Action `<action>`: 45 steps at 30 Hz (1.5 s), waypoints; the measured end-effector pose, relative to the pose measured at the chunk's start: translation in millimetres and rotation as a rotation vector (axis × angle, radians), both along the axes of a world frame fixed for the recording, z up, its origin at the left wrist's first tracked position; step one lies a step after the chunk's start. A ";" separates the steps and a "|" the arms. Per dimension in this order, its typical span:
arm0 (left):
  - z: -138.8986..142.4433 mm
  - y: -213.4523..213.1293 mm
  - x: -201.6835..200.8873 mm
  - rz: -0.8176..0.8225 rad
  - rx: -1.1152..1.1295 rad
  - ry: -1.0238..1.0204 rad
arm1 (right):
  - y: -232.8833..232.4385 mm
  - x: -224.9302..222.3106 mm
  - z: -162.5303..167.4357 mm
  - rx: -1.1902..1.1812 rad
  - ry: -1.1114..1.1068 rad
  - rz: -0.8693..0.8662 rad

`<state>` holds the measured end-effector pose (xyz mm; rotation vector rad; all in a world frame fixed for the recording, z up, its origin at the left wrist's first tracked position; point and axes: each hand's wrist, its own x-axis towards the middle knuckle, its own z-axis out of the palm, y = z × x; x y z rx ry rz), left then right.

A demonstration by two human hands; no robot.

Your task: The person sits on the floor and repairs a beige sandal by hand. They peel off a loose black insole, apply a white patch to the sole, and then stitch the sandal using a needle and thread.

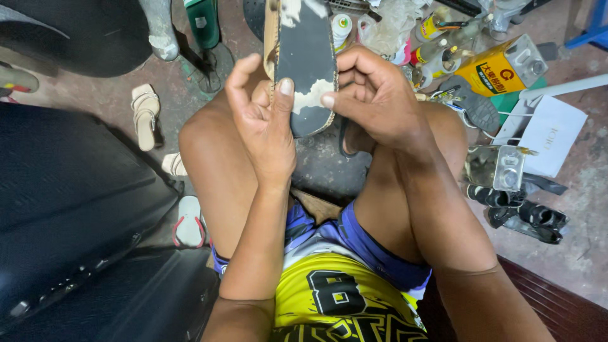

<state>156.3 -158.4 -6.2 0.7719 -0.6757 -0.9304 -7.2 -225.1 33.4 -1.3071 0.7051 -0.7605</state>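
peeling black shoe sole (306,63), pale patches

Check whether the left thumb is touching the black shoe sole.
Touching. The head view shows the left hand with its thumb tip pressed flat on the black shoe sole; the right hand pinches the opposite edge.

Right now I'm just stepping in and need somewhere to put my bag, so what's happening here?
A seated person holds a shoe sole up over their knees with both hands. The sole is black with pale patches and a tan stitched edge. The left hand has its thumb pressed on the sole's near end; the right hand pinches the other edge. On the floor lie a beige sandal to the left and a yellow can, bottles and black shoes to the right.
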 end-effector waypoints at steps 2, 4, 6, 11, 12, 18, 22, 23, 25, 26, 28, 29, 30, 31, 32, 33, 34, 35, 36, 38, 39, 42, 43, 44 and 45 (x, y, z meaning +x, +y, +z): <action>13.7 -2.8 -4.6 0.037 0.009 -0.048 | -0.9 -4.3 6.2 -0.013 -0.007 0.030; 26.1 -1.4 -7.3 0.083 0.089 -0.115 | 0.1 -8.5 8.4 0.007 -0.055 0.046; 36.7 3.5 -7.2 0.225 0.056 -0.522 | -1.6 -12.1 7.7 0.040 -0.149 0.050; 51.6 14.3 -3.7 0.357 -0.033 -1.085 | -4.6 -20.9 -2.6 0.053 -0.182 0.068; 53.3 14.6 -3.2 0.317 -0.047 -1.104 | -4.4 -22.4 -5.2 0.056 -0.191 0.071; 52.0 19.8 -8.3 0.329 -0.015 -1.327 | 0.4 -25.4 -18.6 0.061 -0.199 0.071; 42.0 21.5 -7.7 0.372 -0.015 -1.403 | 3.4 -21.7 -22.6 0.050 -0.216 0.103; 39.2 22.0 -7.1 0.376 -0.006 -1.416 | 3.3 -19.8 -23.7 0.048 -0.217 0.107; 34.4 22.3 -6.2 0.382 0.012 -1.442 | 3.3 -16.2 -25.4 0.038 -0.198 0.105; 32.3 22.8 -5.7 0.382 0.022 -1.441 | 3.5 -14.5 -26.3 0.033 -0.178 0.098; 29.9 22.1 -5.3 0.389 0.035 -1.436 | 3.3 -13.0 -26.1 0.022 -0.150 0.094; 29.1 21.8 -4.7 0.395 0.040 -1.436 | 3.3 -12.2 -26.0 0.019 -0.142 0.098; 28.4 21.4 -4.3 0.401 0.046 -1.436 | 3.2 -11.8 -25.7 0.017 -0.134 0.102; 27.9 21.9 -3.9 0.404 0.053 -1.435 | 3.9 -11.9 -25.3 0.033 -0.143 0.108; 27.4 22.0 -3.2 0.390 0.067 -1.416 | 4.4 -12.0 -25.0 0.048 -0.151 0.112; 26.9 22.3 -2.7 0.376 0.081 -1.397 | 4.7 -12.0 -24.9 0.063 -0.159 0.117; 26.3 22.8 -2.1 0.363 0.096 -1.378 | 5.2 -11.9 -25.1 0.069 -0.178 0.118; 25.5 22.8 -1.4 0.359 0.104 -1.365 | 5.1 -11.4 -25.7 0.074 -0.197 0.121; 24.8 23.0 -0.8 0.356 0.111 -1.353 | 5.4 -11.0 -26.6 0.077 -0.217 0.125; 23.4 21.0 1.1 0.330 0.119 -1.304 | 3.3 -9.4 -29.2 0.066 -0.229 0.131; 23.2 21.2 2.1 0.304 0.126 -1.267 | 3.8 -9.4 -30.4 0.065 -0.235 0.134; 24.3 20.3 4.6 0.211 0.166 -1.106 | 3.2 -10.2 -32.1 0.052 -0.198 0.117; 24.9 20.2 6.2 0.181 0.185 -1.045 | 2.5 -9.8 -32.7 0.052 -0.187 0.118; 26.6 20.8 7.3 0.178 0.182 -1.061 | 2.3 -10.4 -31.9 0.052 -0.175 0.119; 28.2 21.4 8.9 0.174 0.178 -1.077 | 2.1 -10.6 -31.3 0.051 -0.164 0.119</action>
